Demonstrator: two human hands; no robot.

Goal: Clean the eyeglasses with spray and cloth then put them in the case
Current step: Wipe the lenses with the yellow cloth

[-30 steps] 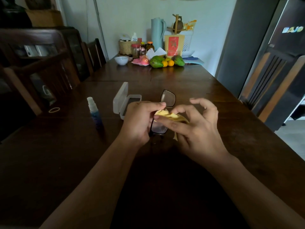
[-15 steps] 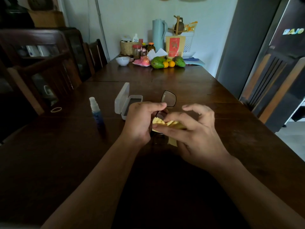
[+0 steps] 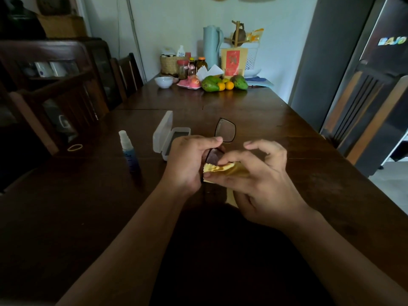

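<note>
Above the desk's (image 3: 254, 120) middle, the left hand (image 3: 187, 160) has its grip closed on the eyeglasses (image 3: 223, 140), steadying them edge-up so the right hand (image 3: 260, 180), pinching the yellow cloth (image 3: 220, 170), can wipe the nearer lens. The open case (image 3: 170, 138) and spray bottle (image 3: 129, 151) wait toward the left edge, within reach.

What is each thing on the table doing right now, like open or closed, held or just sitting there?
eyeglasses: held up off the table, out of the case.
left hand: gripping the eyeglasses.
right hand: pinching the cloth on the nearer lens.
cloth: folded, yellow, pressed on that lens.
case: open, lid up, no glasses inside.
spray bottle: standing upright, untouched.
rubber band: lying flat on the table.
</note>
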